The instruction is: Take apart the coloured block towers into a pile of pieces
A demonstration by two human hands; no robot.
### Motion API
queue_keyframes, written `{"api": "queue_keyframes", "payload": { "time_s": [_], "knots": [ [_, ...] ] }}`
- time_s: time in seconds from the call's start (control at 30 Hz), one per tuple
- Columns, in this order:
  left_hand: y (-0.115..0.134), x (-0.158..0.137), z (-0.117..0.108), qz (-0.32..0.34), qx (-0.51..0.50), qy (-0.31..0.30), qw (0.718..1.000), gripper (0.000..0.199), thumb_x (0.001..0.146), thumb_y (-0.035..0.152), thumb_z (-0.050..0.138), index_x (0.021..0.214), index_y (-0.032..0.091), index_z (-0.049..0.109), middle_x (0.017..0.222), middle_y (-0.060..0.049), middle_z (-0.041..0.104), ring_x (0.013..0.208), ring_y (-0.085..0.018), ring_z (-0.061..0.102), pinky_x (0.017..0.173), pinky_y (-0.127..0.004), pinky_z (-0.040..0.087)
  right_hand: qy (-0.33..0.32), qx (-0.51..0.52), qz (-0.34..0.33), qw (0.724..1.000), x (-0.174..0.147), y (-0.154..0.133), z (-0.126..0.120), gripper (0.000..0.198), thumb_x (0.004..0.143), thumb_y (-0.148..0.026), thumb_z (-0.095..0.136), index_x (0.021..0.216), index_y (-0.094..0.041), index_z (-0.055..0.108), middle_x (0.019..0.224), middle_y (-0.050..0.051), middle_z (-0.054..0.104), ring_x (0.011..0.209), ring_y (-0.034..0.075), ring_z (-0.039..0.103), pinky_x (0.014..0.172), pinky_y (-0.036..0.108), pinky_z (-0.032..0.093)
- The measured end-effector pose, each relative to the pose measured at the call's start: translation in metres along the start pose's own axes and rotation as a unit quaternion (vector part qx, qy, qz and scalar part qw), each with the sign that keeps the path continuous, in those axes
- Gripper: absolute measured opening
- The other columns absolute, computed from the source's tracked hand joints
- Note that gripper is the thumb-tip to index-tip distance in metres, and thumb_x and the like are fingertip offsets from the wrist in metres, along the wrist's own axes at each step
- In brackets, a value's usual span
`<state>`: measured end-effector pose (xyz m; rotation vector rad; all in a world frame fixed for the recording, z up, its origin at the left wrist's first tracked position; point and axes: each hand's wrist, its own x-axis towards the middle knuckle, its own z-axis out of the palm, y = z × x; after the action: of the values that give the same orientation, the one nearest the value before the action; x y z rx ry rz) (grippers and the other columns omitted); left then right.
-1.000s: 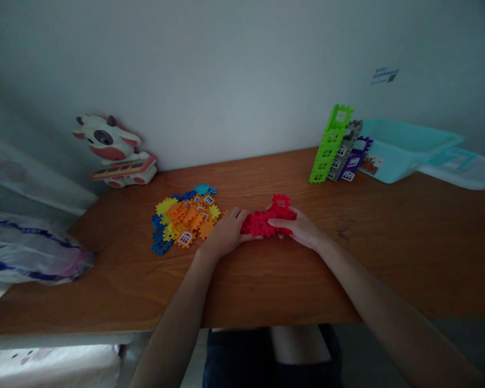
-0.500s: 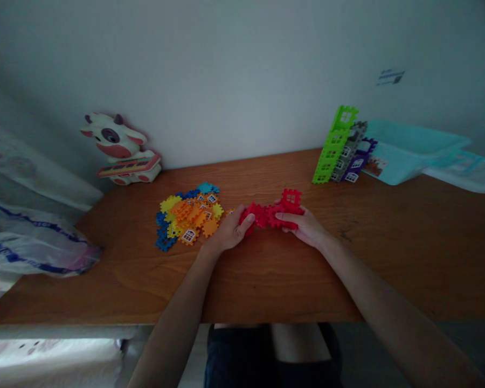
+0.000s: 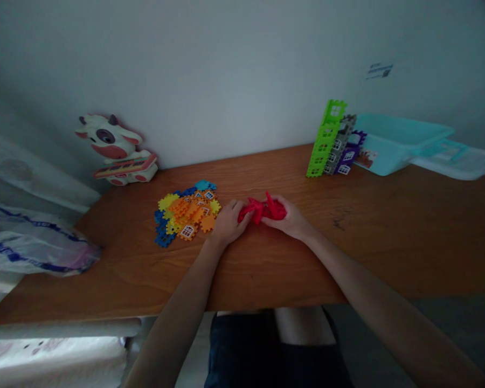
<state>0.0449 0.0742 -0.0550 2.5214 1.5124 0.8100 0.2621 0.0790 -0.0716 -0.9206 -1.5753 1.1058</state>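
Note:
Red plastic building tiles (image 3: 257,211) with notched edges are bunched between my two hands, low over the middle of the table. My left hand (image 3: 230,222) is closed on their left side, thumb toward me. From the right, my right hand (image 3: 288,217) grips them with its thumb along the near side. One red tile sticks up between the hands. How the red tiles join is partly hidden by my fingers. Just left of my left hand lies a loose pile of orange, yellow and blue tiles (image 3: 192,213), several with white window prints.
Strips of green tiles (image 3: 322,143), grey tiles (image 3: 339,145) and purple tiles (image 3: 351,154) lean at the back right. Beside them stand a turquoise bin (image 3: 396,145) and a pale lid (image 3: 456,161). A cow toy keyboard (image 3: 121,153) and a plastic bag (image 3: 36,240) are at left on the wooden table (image 3: 267,280).
My hands have come closer together and the red tiles between them are now more bunched. My right hand has shifted left. The whole view has moved slightly.

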Motion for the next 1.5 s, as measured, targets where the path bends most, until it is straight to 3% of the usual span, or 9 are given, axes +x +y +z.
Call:
{"api": "queue_keyframes", "payload": {
  "time_s": [0.17, 0.3, 0.47, 0.63, 0.8, 1.07, 1.4, 1.5],
  "knots": [
    [0.003, -0.002, 0.005, 0.032, 0.074, -0.008, 0.997, 0.024, 0.100, 0.032, 0.044, 0.110, 0.020, 0.062, 0.102, -0.010, 0.063, 0.098, -0.025, 0.060, 0.086, -0.036, 0.050, -0.021, -0.151, -0.082, 0.985, -0.006, -0.007, 0.002, 0.057, 0.069, -0.042, 0.086, 0.116, -0.023, 0.060, 0.115, 0.009, 0.071, 0.100, 0.025, 0.069, 0.093, 0.045, 0.055],
    [0.010, -0.003, 0.006, 0.040, 0.116, -0.013, 0.992, 0.024, 0.100, 0.031, 0.043, 0.106, 0.020, 0.063, 0.102, -0.010, 0.063, 0.098, -0.025, 0.060, 0.085, -0.036, 0.049, -0.024, -0.205, -0.121, 0.971, -0.010, -0.010, 0.005, 0.066, 0.061, -0.048, 0.089, 0.115, -0.024, 0.059, 0.115, 0.009, 0.070, 0.101, 0.026, 0.067, 0.092, 0.046, 0.055],
    [0.010, -0.004, 0.007, 0.039, 0.095, -0.006, 0.995, 0.028, 0.103, 0.032, 0.037, 0.103, 0.020, 0.062, 0.100, -0.009, 0.063, 0.095, -0.023, 0.060, 0.084, -0.034, 0.049, -0.007, -0.189, -0.124, 0.974, -0.011, -0.010, 0.006, 0.039, 0.077, -0.034, 0.076, 0.111, -0.024, 0.062, 0.105, 0.007, 0.072, 0.089, 0.022, 0.070, 0.083, 0.040, 0.058],
    [0.007, -0.005, 0.005, 0.040, 0.053, 0.001, 0.998, 0.032, 0.104, 0.033, 0.034, 0.104, 0.019, 0.062, 0.097, -0.009, 0.063, 0.094, -0.022, 0.060, 0.084, -0.033, 0.049, 0.042, -0.203, -0.143, 0.968, -0.009, -0.004, 0.001, 0.040, 0.073, -0.022, 0.070, 0.113, -0.023, 0.063, 0.109, 0.009, 0.073, 0.096, 0.025, 0.070, 0.087, 0.043, 0.057],
    [0.008, -0.006, 0.004, 0.048, 0.054, -0.013, 0.997, 0.034, 0.105, 0.035, 0.032, 0.103, 0.019, 0.062, 0.096, -0.008, 0.063, 0.092, -0.022, 0.060, 0.083, -0.034, 0.049, 0.113, -0.118, -0.108, 0.981, -0.006, 0.000, -0.002, 0.035, 0.075, -0.022, 0.065, 0.110, -0.023, 0.064, 0.105, 0.007, 0.074, 0.091, 0.023, 0.072, 0.086, 0.041, 0.058],
    [0.003, -0.004, 0.000, 0.093, 0.030, -0.048, 0.994, 0.036, 0.105, 0.037, 0.032, 0.094, 0.019, 0.061, 0.094, -0.009, 0.062, 0.089, -0.021, 0.060, 0.083, -0.034, 0.050, 0.078, -0.237, -0.171, 0.953, -0.008, -0.010, -0.020, 0.042, 0.073, -0.023, 0.069, 0.115, -0.024, 0.064, 0.109, 0.008, 0.073, 0.098, 0.026, 0.071, 0.090, 0.044, 0.056],
    [0.000, -0.005, -0.007, 0.109, -0.084, -0.107, 0.985, 0.033, 0.105, 0.037, 0.033, 0.097, 0.021, 0.061, 0.097, -0.007, 0.067, 0.093, -0.020, 0.063, 0.084, -0.032, 0.050, 0.070, -0.269, -0.137, 0.951, -0.007, -0.012, -0.026, 0.028, 0.087, -0.033, 0.063, 0.114, -0.026, 0.069, 0.107, 0.008, 0.075, 0.094, 0.028, 0.072, 0.088, 0.045, 0.058],
    [0.001, -0.005, -0.008, 0.109, -0.071, -0.112, 0.985, 0.034, 0.105, 0.038, 0.033, 0.096, 0.021, 0.061, 0.095, -0.007, 0.068, 0.090, -0.021, 0.063, 0.082, -0.032, 0.050, 0.069, -0.262, -0.130, 0.954, -0.007, -0.011, -0.025, 0.027, 0.087, -0.035, 0.065, 0.112, -0.027, 0.069, 0.107, 0.008, 0.076, 0.093, 0.027, 0.072, 0.088, 0.045, 0.058]
  ]
}}
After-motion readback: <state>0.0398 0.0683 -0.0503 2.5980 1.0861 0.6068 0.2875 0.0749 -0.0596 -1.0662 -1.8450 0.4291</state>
